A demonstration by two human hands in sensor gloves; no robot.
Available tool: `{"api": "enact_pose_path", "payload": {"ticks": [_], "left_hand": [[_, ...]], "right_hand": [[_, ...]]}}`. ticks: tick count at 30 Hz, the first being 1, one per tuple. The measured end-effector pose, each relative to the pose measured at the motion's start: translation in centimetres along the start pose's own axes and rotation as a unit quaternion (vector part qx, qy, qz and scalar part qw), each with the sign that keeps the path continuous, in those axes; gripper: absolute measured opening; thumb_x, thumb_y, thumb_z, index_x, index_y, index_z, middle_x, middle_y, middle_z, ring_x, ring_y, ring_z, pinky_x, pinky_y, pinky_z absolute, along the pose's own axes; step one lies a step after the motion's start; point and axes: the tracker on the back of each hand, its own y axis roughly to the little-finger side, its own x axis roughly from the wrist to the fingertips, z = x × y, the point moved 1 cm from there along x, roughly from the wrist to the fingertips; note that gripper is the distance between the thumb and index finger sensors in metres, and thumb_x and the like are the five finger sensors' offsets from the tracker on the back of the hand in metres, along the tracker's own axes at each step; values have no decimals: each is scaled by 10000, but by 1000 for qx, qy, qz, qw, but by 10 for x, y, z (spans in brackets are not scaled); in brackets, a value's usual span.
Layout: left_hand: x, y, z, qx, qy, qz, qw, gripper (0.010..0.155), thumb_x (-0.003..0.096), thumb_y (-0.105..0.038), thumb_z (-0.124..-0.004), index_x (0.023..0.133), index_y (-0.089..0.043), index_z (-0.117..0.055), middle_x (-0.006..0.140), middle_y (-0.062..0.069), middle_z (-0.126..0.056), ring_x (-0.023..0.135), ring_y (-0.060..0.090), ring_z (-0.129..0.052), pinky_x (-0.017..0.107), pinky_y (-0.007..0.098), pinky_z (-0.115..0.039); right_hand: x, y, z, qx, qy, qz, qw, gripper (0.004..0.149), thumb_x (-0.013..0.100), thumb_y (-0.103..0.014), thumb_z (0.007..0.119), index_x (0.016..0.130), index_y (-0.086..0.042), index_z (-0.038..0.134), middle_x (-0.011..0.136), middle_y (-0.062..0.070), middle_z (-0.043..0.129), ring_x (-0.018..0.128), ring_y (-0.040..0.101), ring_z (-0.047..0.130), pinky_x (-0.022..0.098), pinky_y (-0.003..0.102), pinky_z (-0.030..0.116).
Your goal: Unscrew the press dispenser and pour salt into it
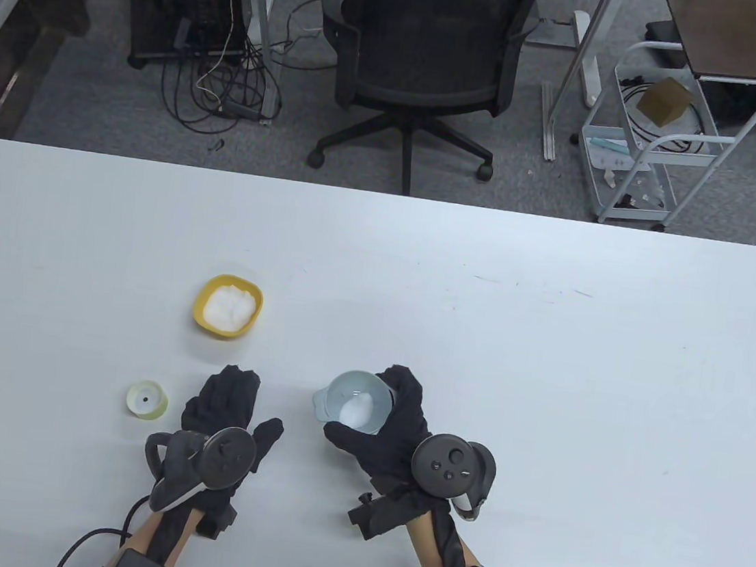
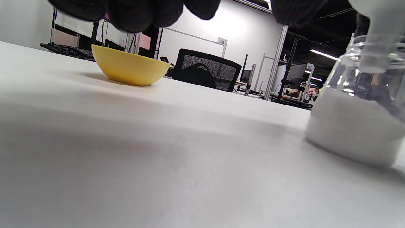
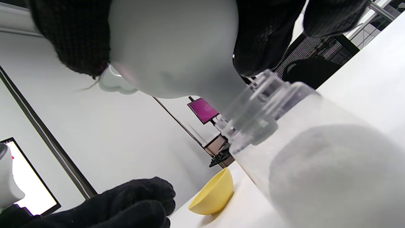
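My right hand [image 1: 379,428] grips a pale grey funnel [image 1: 355,401] with white salt in its cone. In the right wrist view the funnel [image 3: 171,47] has its stem in the neck of the clear dispenser bottle [image 3: 262,107], which stands on the table partly filled with salt. The bottle also shows in the left wrist view [image 2: 357,126]. In the table view the funnel hides it. My left hand [image 1: 232,403] rests flat on the table left of the funnel, holding nothing. The pale yellow dispenser cap [image 1: 147,400] lies left of that hand. A yellow bowl [image 1: 228,306] holds salt.
The white table [image 1: 548,359] stretches wide to the right and back. A black office chair [image 1: 422,61] stands beyond the far edge, with a white trolley [image 1: 650,145] to its right.
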Motion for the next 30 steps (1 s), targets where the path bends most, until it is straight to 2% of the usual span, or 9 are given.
{"api": "enact_pose_path", "payload": {"ticks": [2, 3, 4, 5, 6, 8, 14, 30], "left_hand": [[0, 0, 0, 2, 0, 0, 1000, 901, 589, -579, -650, 1193, 46, -415, 1177, 428, -502, 1004, 651, -630, 644, 750, -596], [0, 0, 0, 2, 0, 0, 1000, 901, 588, -579, -650, 1192, 48, -416, 1176, 429, -503, 1003, 652, -631, 643, 750, -597], [0, 0, 0, 2, 0, 0, 1000, 900, 589, -579, -650, 1192, 47, -416, 1175, 429, -504, 1002, 651, -632, 642, 749, -598], [0, 0, 0, 2, 0, -1, 1000, 900, 589, -578, -650, 1192, 48, -417, 1174, 430, -504, 1002, 650, -634, 642, 750, -598], [0, 0, 0, 3, 1, -1, 1000, 903, 587, -580, -650, 1192, 48, -417, 1175, 428, -504, 1001, 653, -632, 642, 750, -598], [0, -1, 0, 2, 0, -2, 1000, 902, 590, -578, -650, 1193, 49, -413, 1176, 429, -502, 1002, 654, -629, 643, 751, -595], [0, 0, -1, 2, -1, -3, 1000, 902, 588, -580, -649, 1193, 47, -415, 1175, 430, -504, 1003, 652, -631, 642, 750, -597], [0, 1, -1, -3, -2, -1, 1000, 904, 590, -579, -650, 1194, 49, -411, 1176, 432, -497, 1004, 655, -626, 644, 751, -593]], "right_hand": [[0, 4, 5, -27, -10, 2, 1000, 1137, 472, -582, 850, 1076, 177, 257, 999, 404, 560, 854, 525, 755, 601, 753, 538], [-5, 13, 12, -77, -40, 21, 996, 1135, 471, -586, 849, 1077, 174, 265, 996, 403, 566, 850, 524, 762, 599, 753, 540], [-6, 15, 10, -69, -35, -1, 997, 1144, 501, -649, 791, 1083, 158, 225, 1006, 375, 561, 875, 472, 761, 610, 726, 570], [-2, 12, 11, -26, -8, 13, 1000, 1135, 466, -599, 848, 1071, 174, 277, 978, 404, 586, 836, 515, 772, 593, 749, 543], [-3, 11, 12, -36, -31, 26, 999, 1131, 473, -589, 851, 1079, 166, 266, 993, 400, 570, 855, 518, 755, 607, 749, 528], [-3, 11, 11, -60, -24, 3, 998, 1138, 476, -611, 831, 1079, 166, 258, 992, 394, 574, 851, 504, 767, 603, 741, 547], [-3, 13, 11, -23, -32, 21, 999, 1143, 473, -595, 842, 1079, 171, 249, 1003, 421, 574, 865, 540, 763, 591, 764, 573], [-3, 11, 10, -23, -19, 20, 999, 1147, 470, -597, 840, 1071, 185, 255, 996, 403, 587, 849, 520, 784, 598, 743, 588]]}}
